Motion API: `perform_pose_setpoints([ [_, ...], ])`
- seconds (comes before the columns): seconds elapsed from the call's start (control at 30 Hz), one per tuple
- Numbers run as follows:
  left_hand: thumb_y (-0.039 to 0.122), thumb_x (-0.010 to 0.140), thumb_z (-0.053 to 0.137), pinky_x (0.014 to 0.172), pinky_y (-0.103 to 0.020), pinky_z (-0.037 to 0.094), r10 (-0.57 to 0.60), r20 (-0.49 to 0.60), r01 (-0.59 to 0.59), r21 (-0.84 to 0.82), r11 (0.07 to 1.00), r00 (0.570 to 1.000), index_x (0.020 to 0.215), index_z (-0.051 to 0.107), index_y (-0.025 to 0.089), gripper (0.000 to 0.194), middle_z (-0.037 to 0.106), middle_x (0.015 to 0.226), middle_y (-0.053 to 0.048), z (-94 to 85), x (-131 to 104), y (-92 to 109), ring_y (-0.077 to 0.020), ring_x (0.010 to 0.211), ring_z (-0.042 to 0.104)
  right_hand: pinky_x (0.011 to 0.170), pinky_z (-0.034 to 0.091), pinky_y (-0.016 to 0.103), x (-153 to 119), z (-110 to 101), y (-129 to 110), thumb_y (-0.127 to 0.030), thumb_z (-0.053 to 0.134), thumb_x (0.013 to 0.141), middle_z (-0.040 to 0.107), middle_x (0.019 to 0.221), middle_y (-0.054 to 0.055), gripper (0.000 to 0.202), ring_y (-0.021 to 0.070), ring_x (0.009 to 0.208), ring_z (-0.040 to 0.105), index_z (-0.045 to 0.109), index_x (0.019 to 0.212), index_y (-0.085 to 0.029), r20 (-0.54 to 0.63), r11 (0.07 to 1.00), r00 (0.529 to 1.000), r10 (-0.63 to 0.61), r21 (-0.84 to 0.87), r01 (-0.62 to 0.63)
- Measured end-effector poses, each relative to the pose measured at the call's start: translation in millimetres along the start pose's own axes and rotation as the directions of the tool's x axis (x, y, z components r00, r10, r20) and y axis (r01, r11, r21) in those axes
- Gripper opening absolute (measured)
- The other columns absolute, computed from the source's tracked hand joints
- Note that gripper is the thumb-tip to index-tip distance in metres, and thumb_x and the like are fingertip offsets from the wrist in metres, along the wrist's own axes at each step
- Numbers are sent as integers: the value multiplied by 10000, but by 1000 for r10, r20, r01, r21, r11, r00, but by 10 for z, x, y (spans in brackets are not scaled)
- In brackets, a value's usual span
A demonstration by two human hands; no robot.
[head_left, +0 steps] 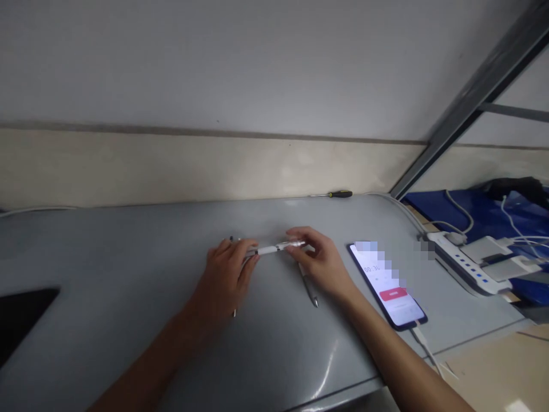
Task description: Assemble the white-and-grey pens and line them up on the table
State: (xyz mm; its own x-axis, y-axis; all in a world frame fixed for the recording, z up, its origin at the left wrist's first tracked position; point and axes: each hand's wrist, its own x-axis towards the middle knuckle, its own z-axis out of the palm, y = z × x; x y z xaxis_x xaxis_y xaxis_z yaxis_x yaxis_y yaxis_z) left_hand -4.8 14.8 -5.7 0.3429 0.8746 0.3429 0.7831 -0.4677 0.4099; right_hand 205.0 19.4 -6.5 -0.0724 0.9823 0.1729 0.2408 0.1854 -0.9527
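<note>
A white pen (268, 250) with dark bands lies crosswise between my two hands, just over the grey desk. My left hand (226, 272) is closed on its left end with thumb and fingers. At the other end, the clear tip side sits in the pinch of my right hand (321, 260). Partly under my right hand rests a second, silver-grey pen (309, 290) on the desk. Beneath my left hand a thin rod (234, 313) pokes out, and small dark and light ends show above its knuckles; the rest of these is hidden.
A lit phone (388, 286) with a charging cable lies to the right. Beyond it stands a power strip (467, 266) with plugged adapters. A screwdriver (340, 194) lies along the wall. A dark flat object (26, 315) is at the left edge. A metal post (450, 123) rises at right.
</note>
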Motion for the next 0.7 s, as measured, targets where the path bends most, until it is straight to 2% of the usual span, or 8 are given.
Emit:
perform_pose_setpoints([
  [0.07,298,976,398,803,-368,372,1,-1,-1,2,1000,1000,1064,578,200,224,640,824,-26,-5,-4,-3,-223,828,543,599,436,257,-5,-1,-4,-408,586,882,680,764,39,264,155,688,596,706,929,-178,29,997,998,56,-50,-55],
  [0.13,294,982,386,796,-365,351,26,5,-26,28,999,1000,1008,593,215,223,646,812,-18,-13,-8,-3,-222,821,545,571,417,255,-9,3,-6,-410,555,902,653,695,25,282,142,624,567,701,877,-170,48,996,997,64,-69,-60],
  [0.3,280,1002,344,778,-362,312,65,-28,-62,108,992,997,887,616,213,303,658,800,-20,-16,-7,-16,-206,797,540,628,445,251,-12,27,23,-341,645,843,679,892,34,159,152,764,605,664,916,-201,27,996,996,-85,-26,86],
  [0.43,246,1000,329,787,-365,310,74,-30,-70,126,990,997,871,604,202,308,653,790,-17,3,-8,-41,-203,793,556,607,447,267,-16,27,33,-381,580,892,677,766,29,252,152,674,598,680,1025,-191,61,998,998,5,-63,-1],
  [0.53,236,1002,306,785,-368,305,68,-1,-67,114,991,998,877,591,200,313,650,796,-17,11,-13,-51,-202,804,571,626,444,267,-19,16,12,-303,573,887,698,850,46,170,162,749,619,702,912,-195,57,992,997,-58,-109,64],
  [0.6,237,1002,299,791,-371,309,60,16,-62,102,993,998,878,585,199,315,648,797,-16,6,-13,-49,-201,808,575,642,449,262,-20,10,-2,-271,622,848,700,966,53,127,173,836,629,695,930,-208,29,987,993,-115,-105,118],
  [0.7,252,1000,299,793,-371,331,56,26,-58,84,995,998,864,582,196,319,645,794,-16,-18,-6,-36,-201,793,582,625,449,265,-19,5,-9,-328,612,870,700,883,50,181,163,761,620,692,968,-198,37,994,998,-48,-98,52],
])
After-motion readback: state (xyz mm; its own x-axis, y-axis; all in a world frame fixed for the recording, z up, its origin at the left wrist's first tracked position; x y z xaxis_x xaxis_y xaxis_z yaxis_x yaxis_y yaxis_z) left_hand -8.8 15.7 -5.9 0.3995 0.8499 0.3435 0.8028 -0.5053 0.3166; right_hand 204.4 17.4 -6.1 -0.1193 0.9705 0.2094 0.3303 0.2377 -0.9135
